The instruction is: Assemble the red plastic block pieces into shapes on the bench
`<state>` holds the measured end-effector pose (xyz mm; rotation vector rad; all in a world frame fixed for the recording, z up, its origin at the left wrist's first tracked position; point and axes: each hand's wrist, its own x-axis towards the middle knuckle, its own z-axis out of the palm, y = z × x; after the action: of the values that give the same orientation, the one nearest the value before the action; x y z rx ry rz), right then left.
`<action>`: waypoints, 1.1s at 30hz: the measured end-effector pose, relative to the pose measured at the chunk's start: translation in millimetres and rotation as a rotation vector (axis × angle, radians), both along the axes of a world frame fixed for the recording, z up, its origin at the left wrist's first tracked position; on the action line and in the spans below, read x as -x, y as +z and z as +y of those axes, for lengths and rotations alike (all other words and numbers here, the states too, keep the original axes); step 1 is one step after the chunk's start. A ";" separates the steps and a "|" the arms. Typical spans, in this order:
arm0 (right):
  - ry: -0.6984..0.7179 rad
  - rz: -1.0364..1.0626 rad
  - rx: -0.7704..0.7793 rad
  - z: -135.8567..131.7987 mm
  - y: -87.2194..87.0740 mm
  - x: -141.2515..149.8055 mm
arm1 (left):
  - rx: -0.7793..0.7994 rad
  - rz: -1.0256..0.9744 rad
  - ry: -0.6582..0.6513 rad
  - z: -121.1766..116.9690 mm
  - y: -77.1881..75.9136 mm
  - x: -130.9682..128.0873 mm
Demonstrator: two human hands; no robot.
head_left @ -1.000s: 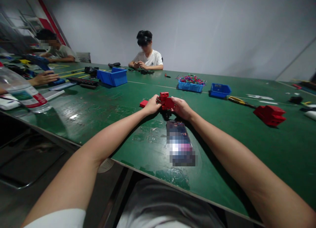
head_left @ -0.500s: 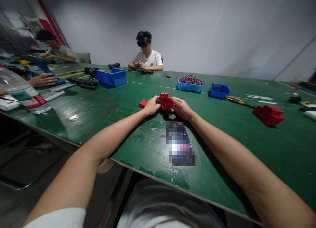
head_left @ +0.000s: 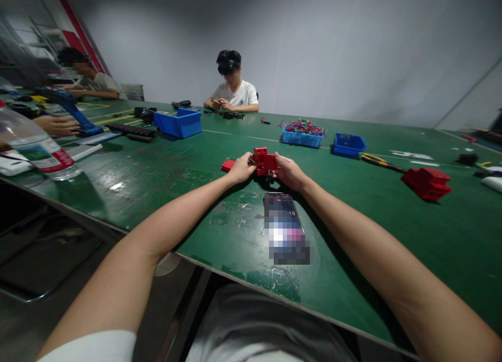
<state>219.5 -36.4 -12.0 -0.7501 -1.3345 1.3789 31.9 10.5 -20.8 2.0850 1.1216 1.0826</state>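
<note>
Both my arms reach out over a green table (head_left: 164,179). My left hand (head_left: 241,169) and my right hand (head_left: 288,171) are closed from either side on a red plastic part (head_left: 264,160) made of blocky pieces, held just above the tabletop. A flat red piece (head_left: 227,165) lies on the table right behind my left hand. A phone (head_left: 285,226) lies face up just in front of my hands.
A pile of red parts (head_left: 427,182) sits to the right. Blue bins (head_left: 178,122), (head_left: 350,143) and a blue tray of coloured bits (head_left: 303,134) stand further back, with pliers (head_left: 378,159). A water bottle (head_left: 35,145) lies at the left. Two other people sit at the far side; a hand (head_left: 55,124) rests at left.
My hands and the red part have barely shifted. At the far left, the other person's hand has drawn back and a blue tool now stands where it was.
</note>
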 end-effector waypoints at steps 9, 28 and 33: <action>0.031 0.027 0.019 0.9 -0.7 -2.1 | -0.023 0.029 0.012 0.3 -0.2 0.0; 0.012 -0.087 -0.016 1.9 -2.1 -0.5 | 0.007 0.001 -0.003 1.6 -0.7 0.4; 0.010 -0.134 -0.034 0.9 -0.1 -1.6 | -0.009 0.024 0.006 0.1 0.5 0.6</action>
<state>221.0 -35.6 -12.1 -0.8261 -1.4645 1.3297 31.2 10.6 -20.3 2.1085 1.1365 1.0701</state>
